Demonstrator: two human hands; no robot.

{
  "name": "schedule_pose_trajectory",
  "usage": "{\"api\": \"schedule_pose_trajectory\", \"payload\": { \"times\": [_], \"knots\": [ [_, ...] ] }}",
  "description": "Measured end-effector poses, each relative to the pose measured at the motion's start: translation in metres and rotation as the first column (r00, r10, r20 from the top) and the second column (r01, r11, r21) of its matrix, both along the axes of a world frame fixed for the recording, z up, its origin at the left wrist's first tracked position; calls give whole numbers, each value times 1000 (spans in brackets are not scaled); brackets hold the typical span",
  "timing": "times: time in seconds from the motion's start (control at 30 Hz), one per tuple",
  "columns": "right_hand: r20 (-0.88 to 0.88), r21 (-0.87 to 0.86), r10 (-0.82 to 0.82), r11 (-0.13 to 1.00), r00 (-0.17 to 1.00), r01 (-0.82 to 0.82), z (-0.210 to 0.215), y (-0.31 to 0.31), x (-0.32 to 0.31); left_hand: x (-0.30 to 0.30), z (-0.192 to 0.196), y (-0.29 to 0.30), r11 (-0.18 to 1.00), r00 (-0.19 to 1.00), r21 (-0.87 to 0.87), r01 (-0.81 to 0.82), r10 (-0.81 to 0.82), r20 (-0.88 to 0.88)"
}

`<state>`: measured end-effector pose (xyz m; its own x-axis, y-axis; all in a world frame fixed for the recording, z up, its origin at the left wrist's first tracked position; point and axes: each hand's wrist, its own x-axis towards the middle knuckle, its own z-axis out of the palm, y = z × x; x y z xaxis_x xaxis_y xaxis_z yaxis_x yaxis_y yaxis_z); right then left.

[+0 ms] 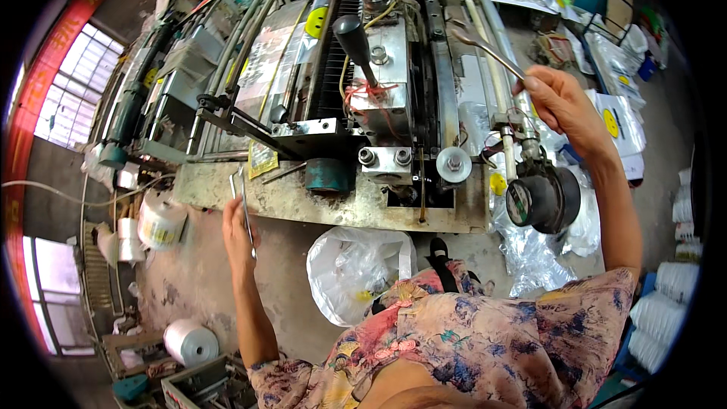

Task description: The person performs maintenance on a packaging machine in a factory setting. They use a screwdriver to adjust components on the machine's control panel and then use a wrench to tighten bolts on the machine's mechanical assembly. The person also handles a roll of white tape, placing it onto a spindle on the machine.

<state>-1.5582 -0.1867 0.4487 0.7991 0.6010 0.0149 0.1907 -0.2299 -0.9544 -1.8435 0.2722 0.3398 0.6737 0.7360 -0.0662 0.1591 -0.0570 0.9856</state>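
Observation:
My left hand [239,232] is closed around slim shiny metal tools [246,212] at the machine's near left edge. Their two thin ends point up; their exact kind is unclear. On the right, my raised right hand [562,104] grips a long metal wrench [496,53], its forked end pointing up and left over the machine's rails. Between my hands stands the machine's metal block [386,64], with a black-knobbed lever [352,42] tied with red string. A bolted bracket [386,163] and a round metal disc [453,164] sit at its near end.
The machine's worn bed edge [333,216] runs across in front of me. Below it stands a white bag-lined bin [333,273]. A black round motor housing [545,197] juts out near my right forearm. Film rolls [191,342] lie at lower left; plastic bags [530,254] hang at right.

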Motion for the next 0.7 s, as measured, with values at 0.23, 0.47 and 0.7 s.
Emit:
{"api": "schedule_pose_trajectory", "payload": {
  "times": [0.23, 0.47, 0.7],
  "knots": [
    [115, -62, 155, 987, 981, -148, 16, 35, 39, 121, 119, -103, 708, 936, 623, 332, -330, -123],
    [141, -14, 272, 962, 952, -273, 1, 46, 64, 152, 132, -120, 552, 856, 671, 495, -442, -268],
    [111, -62, 366, 930, 924, -361, 13, 48, 72, 173, 140, -113, 364, 807, 757, 543, -477, -350]
  ]
}}
